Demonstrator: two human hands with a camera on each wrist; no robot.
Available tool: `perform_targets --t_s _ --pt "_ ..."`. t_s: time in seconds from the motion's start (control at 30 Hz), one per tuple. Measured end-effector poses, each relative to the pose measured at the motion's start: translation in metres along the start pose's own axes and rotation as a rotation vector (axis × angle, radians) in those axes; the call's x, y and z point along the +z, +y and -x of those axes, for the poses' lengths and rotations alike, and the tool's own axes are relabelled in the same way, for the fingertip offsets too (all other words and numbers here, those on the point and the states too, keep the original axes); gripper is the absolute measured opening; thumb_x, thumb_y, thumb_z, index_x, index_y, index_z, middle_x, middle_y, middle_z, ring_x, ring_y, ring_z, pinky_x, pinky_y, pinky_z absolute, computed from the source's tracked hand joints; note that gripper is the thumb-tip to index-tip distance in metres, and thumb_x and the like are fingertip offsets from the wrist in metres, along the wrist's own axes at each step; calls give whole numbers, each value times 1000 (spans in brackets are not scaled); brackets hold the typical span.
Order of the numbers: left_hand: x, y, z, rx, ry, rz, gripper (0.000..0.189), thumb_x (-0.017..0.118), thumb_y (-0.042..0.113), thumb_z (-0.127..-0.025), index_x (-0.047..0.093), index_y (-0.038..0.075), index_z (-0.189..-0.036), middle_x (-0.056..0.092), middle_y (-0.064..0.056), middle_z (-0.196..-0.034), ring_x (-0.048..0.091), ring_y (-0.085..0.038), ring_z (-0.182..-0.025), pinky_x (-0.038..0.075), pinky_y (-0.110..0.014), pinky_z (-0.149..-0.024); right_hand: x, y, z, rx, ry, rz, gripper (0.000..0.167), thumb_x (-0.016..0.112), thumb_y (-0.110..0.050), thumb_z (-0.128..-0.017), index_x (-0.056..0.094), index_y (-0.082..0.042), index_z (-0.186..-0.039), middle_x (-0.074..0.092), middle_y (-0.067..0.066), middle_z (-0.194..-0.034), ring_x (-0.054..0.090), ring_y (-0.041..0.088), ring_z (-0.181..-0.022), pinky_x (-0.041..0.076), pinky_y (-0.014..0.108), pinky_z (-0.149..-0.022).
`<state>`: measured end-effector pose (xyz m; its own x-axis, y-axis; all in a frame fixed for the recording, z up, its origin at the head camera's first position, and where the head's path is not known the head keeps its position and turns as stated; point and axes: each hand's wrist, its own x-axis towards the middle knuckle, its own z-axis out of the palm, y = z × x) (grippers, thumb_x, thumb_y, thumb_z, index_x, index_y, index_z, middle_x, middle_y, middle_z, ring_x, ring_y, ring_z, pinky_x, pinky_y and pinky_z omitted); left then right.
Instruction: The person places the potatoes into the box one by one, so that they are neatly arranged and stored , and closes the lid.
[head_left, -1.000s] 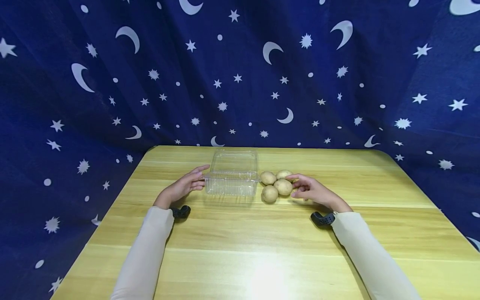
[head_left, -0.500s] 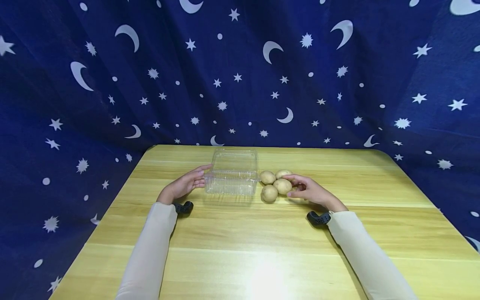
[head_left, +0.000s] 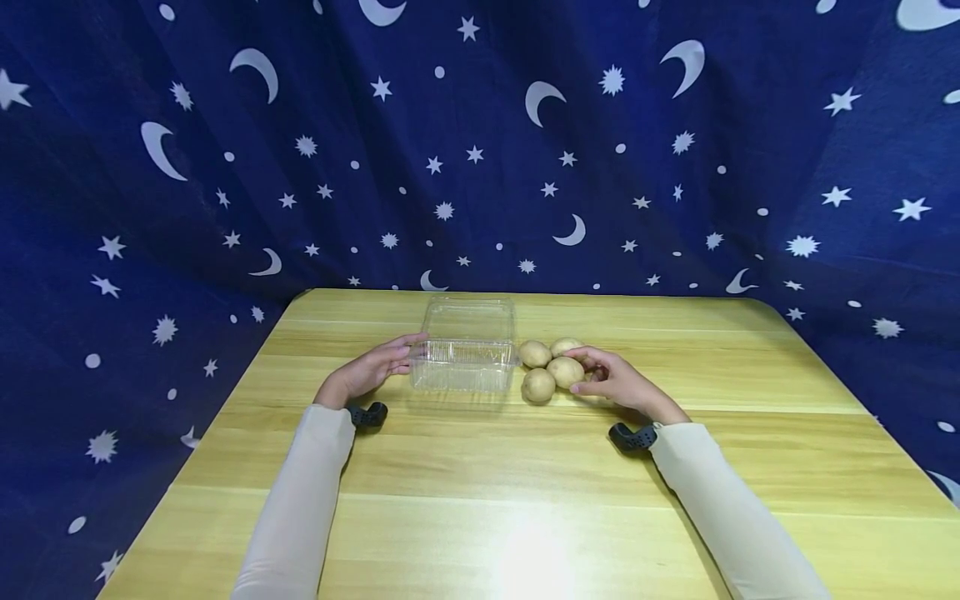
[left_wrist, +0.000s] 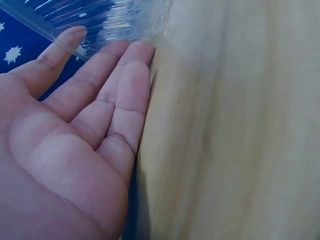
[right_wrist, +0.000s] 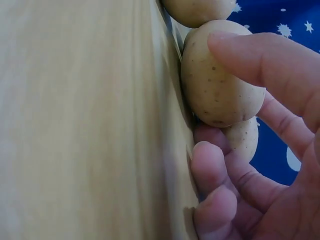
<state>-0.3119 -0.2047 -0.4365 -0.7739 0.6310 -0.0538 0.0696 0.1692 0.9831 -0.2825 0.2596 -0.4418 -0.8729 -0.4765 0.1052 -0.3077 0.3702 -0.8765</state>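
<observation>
R hand (head_left: 621, 383) on potato (head_left: 563, 372), L (head_left: 363, 372) @ box (head_left: 462, 377)

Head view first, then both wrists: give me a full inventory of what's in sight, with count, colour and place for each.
Table: 1, light wood, under everything.
Backdrop: 1, dark blue with whitish moons, stars and dots, behind the table.
Container: 1, clear plastic, on the table, left of the potatoes.
Lid: 1, clear, open at the container's far side.
Potatoes: 4, pale tan, clustered right of the container.
Wrist devices: 2, black, one at each wrist.
Sleeves: 2, off-white, one on each arm.
Hands: 2, bare; left hand at the container's left side, right hand around one potato.
</observation>
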Motion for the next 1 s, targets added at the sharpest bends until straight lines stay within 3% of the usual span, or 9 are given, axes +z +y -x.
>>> perform_targets --t_s 0.27,0.43,0.57,0.67,0.83,1.0 --pt "0 -5 1 46 4 15 63 36 18 -113 20 -6 -169 25 -32 -173 30 -51 -157 35 -33 -119 0 0 2 -3 6 1 53 79 4 -95 56 10 -143 68 16 -110 56 15 -77 49 24 -64" --pt "-1 -7 3 70 -2 60 64 39 8 -108 20 -10 -167 24 -33 -173 23 -51 -159 20 -50 -132 -1 -2 4 21 15 -4 54 80 3 -94 57 10 -142 70 19 -113 58 15 -78 50 24 -66" --pt "-1 -10 4 90 -15 86 70 46 5 -104 18 -12 -167 20 -34 -173 18 -52 -161 8 -59 -133 -2 -1 5 37 29 -28 55 80 4 -92 57 11 -142 69 21 -117 60 15 -81 52 23 -70" --pt "-1 -11 5 95 -14 95 73 52 4 -103 18 -12 -167 19 -34 -173 17 -52 -161 13 -56 -133 -2 3 6 39 32 -46 55 80 5 -92 57 12 -142 68 21 -116 61 15 -82 53 22 -73" --pt "0 -11 5 99 -7 112 75 55 -3 -101 18 -13 -166 18 -34 -174 16 -52 -161 26 -40 -131 -5 7 10 30 32 -59 55 80 5 -92 58 12 -142 66 18 -114 60 15 -83 53 21 -75" --pt "1 -11 6 97 1 133 81 61 -5 -98 18 -13 -166 17 -33 -174 15 -50 -162 30 -32 -129 -7 9 10 25 21 -77 55 80 4 -92 58 12 -142 66 16 -117 61 17 -89 54 22 -78"
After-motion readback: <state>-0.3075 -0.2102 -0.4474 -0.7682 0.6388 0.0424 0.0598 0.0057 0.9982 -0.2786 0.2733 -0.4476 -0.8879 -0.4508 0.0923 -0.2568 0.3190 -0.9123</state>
